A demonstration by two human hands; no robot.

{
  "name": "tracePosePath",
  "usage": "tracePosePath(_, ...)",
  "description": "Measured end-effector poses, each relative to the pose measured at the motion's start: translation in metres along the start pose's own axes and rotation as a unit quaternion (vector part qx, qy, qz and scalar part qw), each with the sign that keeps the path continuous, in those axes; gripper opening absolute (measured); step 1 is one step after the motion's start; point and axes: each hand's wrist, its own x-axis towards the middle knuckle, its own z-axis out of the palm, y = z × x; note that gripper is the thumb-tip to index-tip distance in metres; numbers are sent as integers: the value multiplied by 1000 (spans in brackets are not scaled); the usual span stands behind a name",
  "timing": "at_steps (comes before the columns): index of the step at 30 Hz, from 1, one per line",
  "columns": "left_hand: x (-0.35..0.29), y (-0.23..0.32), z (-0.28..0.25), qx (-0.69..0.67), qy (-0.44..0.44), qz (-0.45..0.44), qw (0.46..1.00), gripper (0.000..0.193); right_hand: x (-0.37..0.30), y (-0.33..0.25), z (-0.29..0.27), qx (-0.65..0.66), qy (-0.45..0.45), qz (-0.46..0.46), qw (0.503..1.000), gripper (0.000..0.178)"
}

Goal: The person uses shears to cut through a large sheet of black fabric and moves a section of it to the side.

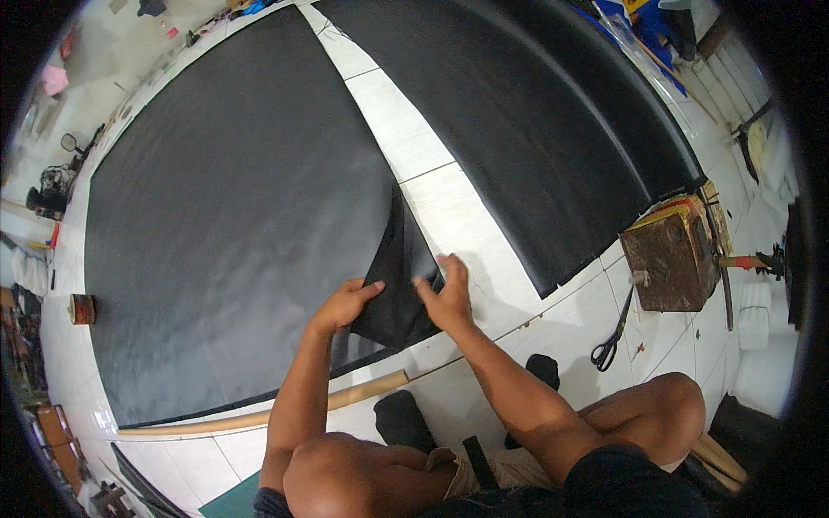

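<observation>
A large black sheet point(224, 190), smooth and leather-like, lies spread over the floor in front of me. Its near right corner is folded over, baring a duller, darker underside point(389, 302). My left hand point(344, 304) pinches the edge of this flap, thumb on top. On the flap's right side is my right hand point(449, 302), its thumb and fingers apart around the sheet's edge and slightly blurred. To the right, across a strip of white tile, lies a second black sheet point(535, 147) with a raised ridge along it.
A worn brown block point(665, 263) stands at the second sheet's near corner, with black-handled scissors point(609, 345) beside it. Along the first sheet's near edge runs a cardboard tube point(363, 393). A small tin point(82, 309) sits at the left edge. White tiles point(414, 129) show between the sheets.
</observation>
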Motion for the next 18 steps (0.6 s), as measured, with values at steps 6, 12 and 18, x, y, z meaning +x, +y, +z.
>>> tracePosePath(6,0,-5,-3,15,-7,24,1000,33,0,-46,0,-144,-66,-144,977,56)
tracePosePath(12,3,-2,2,6,-4,7,1000,34,-5,-3,13,-59,-100,-119,986,41)
tracePosePath(18,3,-8,-1,-32,-11,-2,999,34,-2,-14,-3,-123,103,-35,986,53)
